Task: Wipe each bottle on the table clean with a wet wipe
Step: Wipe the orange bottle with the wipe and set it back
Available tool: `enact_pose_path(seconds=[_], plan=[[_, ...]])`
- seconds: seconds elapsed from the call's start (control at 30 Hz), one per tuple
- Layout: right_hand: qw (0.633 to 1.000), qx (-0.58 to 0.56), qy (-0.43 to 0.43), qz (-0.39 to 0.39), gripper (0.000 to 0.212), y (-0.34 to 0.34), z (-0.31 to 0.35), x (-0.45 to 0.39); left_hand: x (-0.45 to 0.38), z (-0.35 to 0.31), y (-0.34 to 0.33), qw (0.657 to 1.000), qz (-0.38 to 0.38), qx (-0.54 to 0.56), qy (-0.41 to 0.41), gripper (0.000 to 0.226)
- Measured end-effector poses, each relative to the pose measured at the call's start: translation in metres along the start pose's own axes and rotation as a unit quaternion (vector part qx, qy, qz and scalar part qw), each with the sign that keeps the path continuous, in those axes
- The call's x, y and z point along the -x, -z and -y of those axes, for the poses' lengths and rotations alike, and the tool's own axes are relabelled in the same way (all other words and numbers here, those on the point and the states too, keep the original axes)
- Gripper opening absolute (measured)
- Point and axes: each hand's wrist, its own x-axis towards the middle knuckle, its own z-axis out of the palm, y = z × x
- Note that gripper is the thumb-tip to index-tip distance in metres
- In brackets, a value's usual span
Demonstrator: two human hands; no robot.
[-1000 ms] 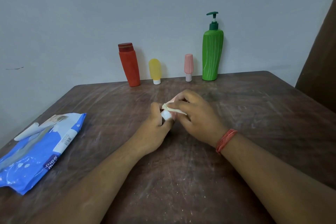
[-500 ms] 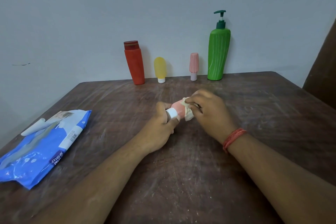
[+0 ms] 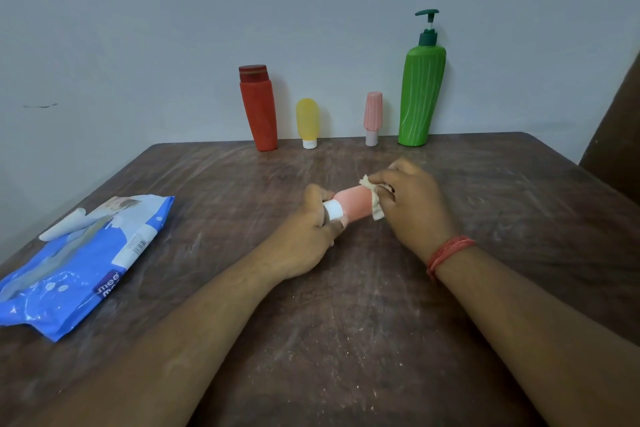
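Head view, left hand (image 3: pixel 308 239) gripping pink bottle (image 3: pixel 353 206) by white cap, right hand (image 3: pixel 412 204) pinching wipe (image 3: pixel 375 199) around its far end.

Hidden under the right hand (image 3: pixel 414 204): far end of the salmon bottle (image 3: pixel 355 205) and most of the wipe (image 3: pixel 375 203) (cap partly behind left fingers (image 3: pixel 317 196)).
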Motion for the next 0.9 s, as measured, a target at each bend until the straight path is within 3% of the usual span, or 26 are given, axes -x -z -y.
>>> enact_pose_path(seconds=[0.13, 0.2, 0.43, 0.6, 0.9], plan=[[0.988, -0.054, 0.136, 0.040, 0.020, -0.001, 0.026, 0.012, 0.001, 0.003, -0.001, 0.999, -0.020, 0.044, -0.002, 0.025], [0.984, -0.037, 0.164, 0.060, 0.018, -0.001, 0.027, 0.012, 0.000, 0.004, -0.001, 0.998, -0.024, 0.055, 0.002, 0.024], [0.998, -0.049, -0.030, 0.019, 0.027, 0.000, -0.011, -0.001, 0.001, 0.004, 0.000, 0.999, -0.016, 0.029, 0.006, 0.025], [0.992, -0.122, -0.023, 0.001, 0.035, -0.010, 0.005, 0.005, 0.000, 0.009, 0.002, 0.997, -0.026, 0.074, 0.007, 0.028], [0.989, -0.128, -0.061, -0.038, 0.037, -0.012, 0.005, -0.001, -0.008, 0.016, 0.004, 0.982, -0.028, 0.184, -0.001, 0.020]])
